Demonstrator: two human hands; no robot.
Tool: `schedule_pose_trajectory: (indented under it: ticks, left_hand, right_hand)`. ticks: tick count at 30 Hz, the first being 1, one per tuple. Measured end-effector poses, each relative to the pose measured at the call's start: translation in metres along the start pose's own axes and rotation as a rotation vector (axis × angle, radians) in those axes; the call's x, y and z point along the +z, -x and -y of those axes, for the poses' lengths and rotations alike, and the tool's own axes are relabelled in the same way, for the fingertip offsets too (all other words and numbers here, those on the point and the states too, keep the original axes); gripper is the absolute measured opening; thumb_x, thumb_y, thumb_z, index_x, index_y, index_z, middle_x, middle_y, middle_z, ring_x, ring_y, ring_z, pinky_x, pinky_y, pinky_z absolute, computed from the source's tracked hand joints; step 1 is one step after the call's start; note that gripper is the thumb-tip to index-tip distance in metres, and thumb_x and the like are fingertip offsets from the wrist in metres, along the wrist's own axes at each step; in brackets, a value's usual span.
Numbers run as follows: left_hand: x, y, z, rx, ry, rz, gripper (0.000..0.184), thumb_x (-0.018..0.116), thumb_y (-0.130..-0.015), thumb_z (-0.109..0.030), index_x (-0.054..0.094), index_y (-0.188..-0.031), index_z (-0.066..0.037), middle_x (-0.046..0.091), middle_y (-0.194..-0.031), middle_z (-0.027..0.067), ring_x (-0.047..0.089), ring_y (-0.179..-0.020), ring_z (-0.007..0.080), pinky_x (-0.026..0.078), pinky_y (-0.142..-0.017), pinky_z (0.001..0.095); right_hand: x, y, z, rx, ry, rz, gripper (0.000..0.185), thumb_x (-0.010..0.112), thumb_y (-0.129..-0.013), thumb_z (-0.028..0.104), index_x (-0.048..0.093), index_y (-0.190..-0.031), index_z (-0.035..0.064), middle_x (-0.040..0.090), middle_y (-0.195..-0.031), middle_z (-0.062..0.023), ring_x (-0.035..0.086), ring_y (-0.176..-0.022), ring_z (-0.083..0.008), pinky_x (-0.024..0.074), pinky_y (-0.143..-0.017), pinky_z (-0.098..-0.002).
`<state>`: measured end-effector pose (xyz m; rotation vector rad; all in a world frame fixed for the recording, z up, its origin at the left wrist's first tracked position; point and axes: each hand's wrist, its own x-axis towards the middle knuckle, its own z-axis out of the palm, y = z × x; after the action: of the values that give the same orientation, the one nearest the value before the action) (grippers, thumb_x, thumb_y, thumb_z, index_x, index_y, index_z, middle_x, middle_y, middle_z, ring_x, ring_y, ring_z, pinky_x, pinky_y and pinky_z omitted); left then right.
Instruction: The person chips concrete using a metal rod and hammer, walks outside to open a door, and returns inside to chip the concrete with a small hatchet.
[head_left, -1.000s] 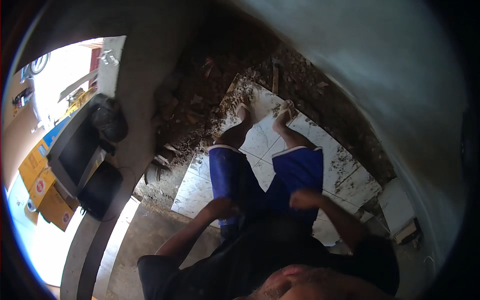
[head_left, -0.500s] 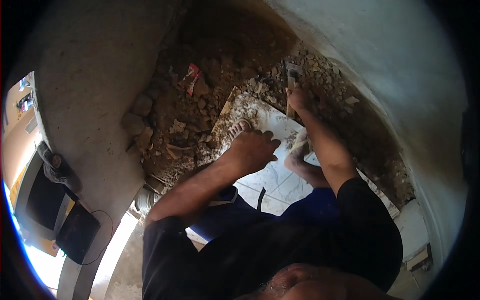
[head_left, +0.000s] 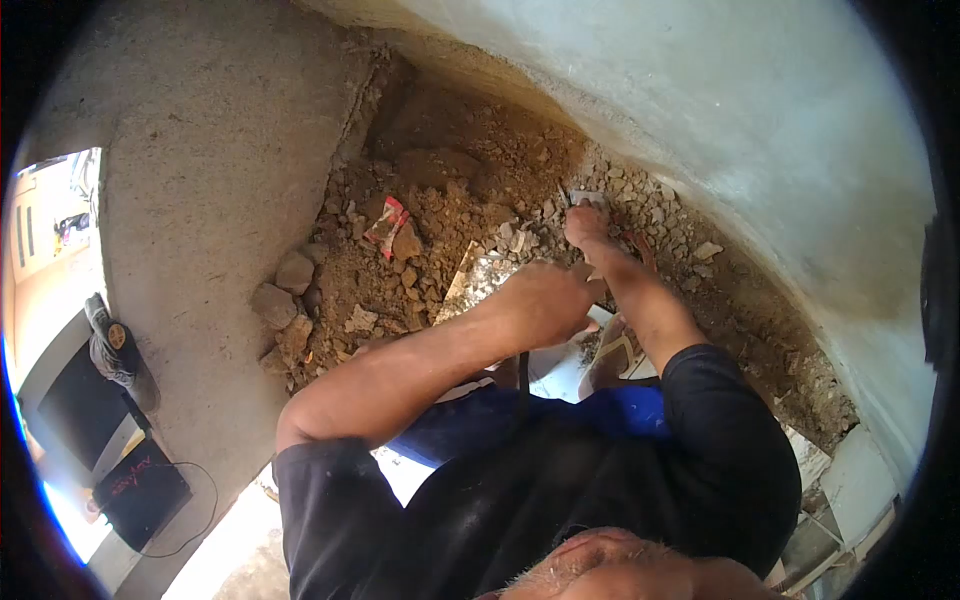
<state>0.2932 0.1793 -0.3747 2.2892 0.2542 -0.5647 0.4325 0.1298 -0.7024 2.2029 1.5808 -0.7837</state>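
My right hand [head_left: 587, 226] is closed around a short hand tool with a flat grey metal head [head_left: 590, 198], low over the rubble by the wall; its exact kind does not show. My left hand [head_left: 548, 302] is curled in front of my knees, just nearer to me than the right forearm. A pale brownish bit shows at its fingertips, but I cannot make out what it is. Below the hands lies a pale, dirt-strewn tile [head_left: 470, 283], largely covered by my arms. Loose stones and broken earth [head_left: 440, 215] surround its far side.
A pale wall [head_left: 760, 150] curves along the right, and a concrete surface [head_left: 220, 190] lies left. Larger stones [head_left: 273, 306] and a red wrapper [head_left: 387, 227] rest in the dirt. Farther left are a black box with a cable [head_left: 143, 495] and a grey bundle [head_left: 112, 345].
The view has tilted and brightened. My left hand has moved right, closer to the right forearm, and its fingers are more curled. The right hand still grips the tool, its head now at the rubble.
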Motion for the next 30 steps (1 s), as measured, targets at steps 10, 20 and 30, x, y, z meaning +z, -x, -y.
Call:
schedule_pose_trajectory:
  ticks: [10,20,30]
  left_hand:
    - [0.004,0.007,-0.006,0.084,0.113,0.049,0.046,0.064,-0.087,-0.036,0.056,-0.119,-0.005,0.06,-0.111,0.0179,0.062,-0.102,0.0372,0.05,-0.085,0.0467]
    - [0.039,-0.01,0.022,-0.187,0.129,0.26,0.057,0.064,-0.086,-0.044,0.052,-0.126,-0.006,0.056,-0.126,0.0188,0.058,-0.112,0.0385,0.048,-0.093,0.0465]
    - [0.051,-0.022,0.06,-0.62,1.374,-0.357,0.067,0.061,-0.091,-0.041,0.038,-0.127,0.011,0.06,-0.109,0.0204,0.065,-0.086,0.029,0.055,-0.067,0.0442]
  right_hand:
    - [0.072,-0.008,-0.066,0.102,-0.304,0.077,0.044,0.06,-0.085,0.029,0.061,-0.109,-0.0074,0.063,-0.107,-0.0275,0.063,-0.1,-0.0405,0.0513,-0.084,-0.0484]
    - [0.013,0.024,-0.043,0.306,-0.706,0.267,0.049,0.068,-0.081,0.045,0.068,-0.091,-0.003,0.067,-0.088,-0.0172,0.065,-0.085,-0.0295,0.051,-0.074,-0.0428]
    - [-0.141,0.094,0.049,0.026,-1.771,0.313,0.037,0.056,-0.092,0.041,0.061,-0.091,0.0038,0.057,-0.079,-0.0062,0.055,-0.075,-0.0166,0.0447,-0.062,-0.0317]
